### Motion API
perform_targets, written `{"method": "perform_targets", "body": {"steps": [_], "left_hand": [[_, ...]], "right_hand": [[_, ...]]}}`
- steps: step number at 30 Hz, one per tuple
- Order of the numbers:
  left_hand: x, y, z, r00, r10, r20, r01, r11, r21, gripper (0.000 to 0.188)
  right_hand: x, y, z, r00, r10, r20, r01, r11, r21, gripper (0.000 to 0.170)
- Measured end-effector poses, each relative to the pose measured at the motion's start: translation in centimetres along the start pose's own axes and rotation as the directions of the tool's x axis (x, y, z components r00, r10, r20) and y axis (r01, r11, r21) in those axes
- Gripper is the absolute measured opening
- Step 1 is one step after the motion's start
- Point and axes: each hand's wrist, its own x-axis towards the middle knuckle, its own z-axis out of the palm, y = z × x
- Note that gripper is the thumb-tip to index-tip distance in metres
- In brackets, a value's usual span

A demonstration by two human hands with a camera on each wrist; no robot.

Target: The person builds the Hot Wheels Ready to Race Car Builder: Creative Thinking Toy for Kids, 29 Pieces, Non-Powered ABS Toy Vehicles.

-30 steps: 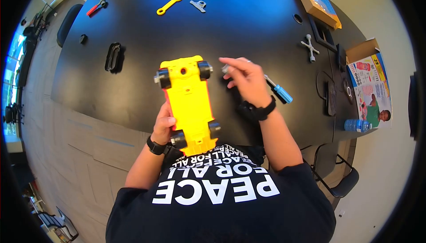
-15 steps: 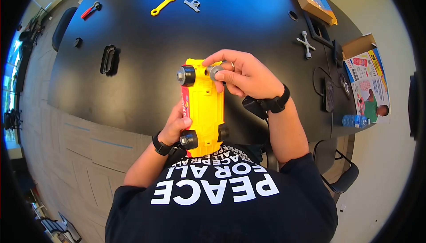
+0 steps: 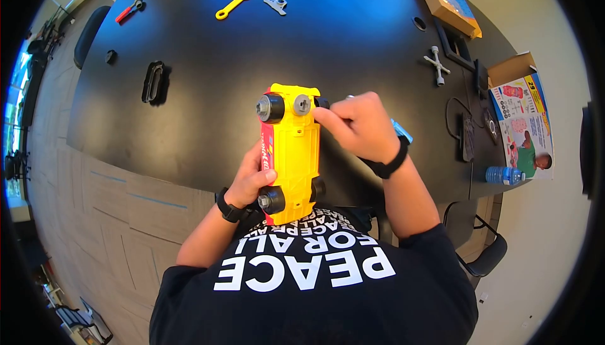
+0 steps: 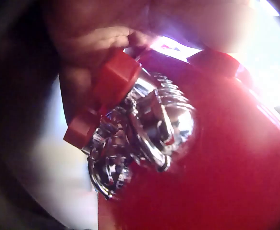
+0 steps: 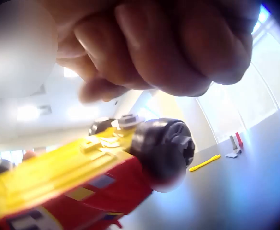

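Observation:
My left hand [image 3: 249, 178] grips a toy car [image 3: 293, 156] by its side, with the yellow underside turned up. A grey slotted bolt [image 3: 302, 104] sits in the underside between the wheels at the far end. My right hand [image 3: 359, 127] is beside that end, fingers curled, its foremost finger close to the bolt; nothing shows in its grasp. In the right wrist view the curled fingers [image 5: 164, 52] hang above the black wheel [image 5: 161, 148]. Chrome engine parts [image 4: 154, 124] with red caps stand out from the red body in the left wrist view.
A blue-handled screwdriver [image 3: 402, 132] lies partly hidden behind my right wrist. Farther off are a yellow wrench [image 3: 234, 5], a grey part [image 3: 275, 6], a red-handled tool [image 3: 130, 11], a black oval part [image 3: 153, 82] and a grey cross wrench [image 3: 437, 66]. A water bottle [image 3: 504, 175] lies at right.
My right hand brought the grey bolt to the car's underside, then let it go and drew slightly right. The left hand moved the car a little right and tilted it, showing its red side.

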Motion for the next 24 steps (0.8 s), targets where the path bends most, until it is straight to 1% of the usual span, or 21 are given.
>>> {"method": "perform_targets", "body": {"steps": [1, 3, 4, 5, 6, 7, 9, 10, 11, 12, 13, 14, 16, 17, 18, 19, 21, 22, 24], "left_hand": [[-0.1, -0.1, 0.0, 1.000, 0.002, -0.030, -0.002, 1.000, 0.023, 0.099], [-0.2, -0.2, -0.1, 0.999, 0.006, -0.038, -0.006, 1.000, 0.013, 0.098], [-0.2, -0.3, -0.2, 0.999, 0.013, -0.041, -0.013, 1.000, 0.004, 0.098], [-0.2, -0.4, -0.3, 0.999, 0.010, -0.039, -0.010, 1.000, -0.001, 0.098], [-0.2, -0.4, -0.3, 1.000, 0.018, -0.023, -0.018, 1.000, -0.010, 0.096], [-0.2, -0.4, -0.3, 1.000, 0.026, -0.007, -0.026, 0.999, -0.018, 0.094], [-0.2, -0.3, -0.2, 1.000, 0.021, -0.004, -0.021, 1.000, -0.013, 0.095], [-0.1, -0.2, -0.3, 1.000, 0.021, -0.006, -0.021, 1.000, -0.005, 0.095], [-0.1, -0.2, -0.3, 1.000, 0.018, -0.002, -0.018, 1.000, -0.007, 0.095], [-0.1, -0.2, -0.3, 1.000, 0.021, 0.006, -0.021, 1.000, -0.004, 0.100], [-0.2, -0.3, -0.3, 1.000, 0.023, 0.012, -0.023, 1.000, -0.001, 0.105], [-0.3, -0.5, -0.2, 1.000, 0.022, 0.016, -0.022, 1.000, -0.002, 0.105], [-0.2, -1.0, 0.2, 0.983, 0.163, 0.078, -0.164, 0.986, 0.000, 0.116], [-0.1, -0.9, 0.1, 0.983, 0.166, 0.078, -0.166, 0.986, 0.001, 0.116], [-0.2, -0.7, 0.1, 0.986, 0.138, 0.099, -0.140, 0.990, 0.018, 0.119], [-0.2, -0.4, 0.1, 0.987, 0.107, 0.120, -0.112, 0.993, 0.036, 0.123], [-0.2, -0.2, 0.2, 0.989, 0.097, 0.110, -0.103, 0.993, 0.049, 0.121], [-0.3, -0.3, 0.1, 0.989, 0.096, 0.116, -0.102, 0.994, 0.044, 0.121], [-0.1, -0.4, 0.0, 0.987, 0.101, 0.121, -0.107, 0.993, 0.040, 0.121]], "right_hand": [[-0.9, 0.9, -0.3, 0.997, -0.042, -0.066, 0.047, 0.996, 0.073, 0.043], [-3.2, 2.5, -1.1, 0.961, 0.088, -0.262, -0.006, 0.954, 0.300, 0.044], [-4.0, 3.6, -1.5, 0.913, 0.217, -0.344, -0.129, 0.956, 0.262, 0.041], [-4.7, 4.4, -2.0, 0.839, 0.335, -0.429, -0.255, 0.938, 0.233, 0.039], [-5.2, 4.8, -2.7, 0.807, 0.409, -0.426, -0.387, 0.911, 0.142, 0.025], [-6.5, 6.9, -3.5, 0.885, 0.236, -0.401, -0.338, 0.918, -0.206, 0.024], [-9.7, 9.7, -3.8, 0.880, 0.308, -0.362, -0.444, 0.804, -0.396, 0.032], [-10.1, 10.1, -4.2, 0.878, 0.311, -0.365, -0.449, 0.800, -0.397, 0.032], [-10.5, 10.3, -4.6, 0.871, 0.401, -0.286, -0.486, 0.791, -0.372, 0.031], [-10.8, 10.3, -4.7, 0.852, 0.484, -0.201, -0.524, 0.777, -0.349, 0.030], [-10.8, 10.2, -4.8, 0.849, 0.487, -0.203, -0.528, 0.774, -0.351, 0.030], [-10.8, 10.0, -4.7, 0.874, 0.433, -0.220, -0.481, 0.833, -0.275, 0.028], [-9.9, 8.8, -4.6, 0.904, 0.329, -0.274, -0.364, 0.927, -0.087, 0.029], [-8.9, 7.2, -4.6, 0.907, 0.285, -0.309, -0.293, 0.956, 0.023, 0.031], [-7.9, 5.1, -4.5, 0.915, 0.196, -0.354, -0.191, 0.980, 0.049, 0.033], [-6.9, 3.2, -4.6, 0.924, 0.133, -0.359, -0.125, 0.991, 0.047, 0.034], [-5.8, 1.0, -5.1, 0.936, -0.035, -0.350, 0.025, 0.999, -0.033, 0.034], [-5.4, 0.5, -5.3, 0.935, -0.036, -0.353, 0.026, 0.999, -0.034, 0.034], [-4.5, -0.2, -5.5, 0.938, -0.176, -0.299, 0.155, 0.984, -0.092, 0.034]]}}
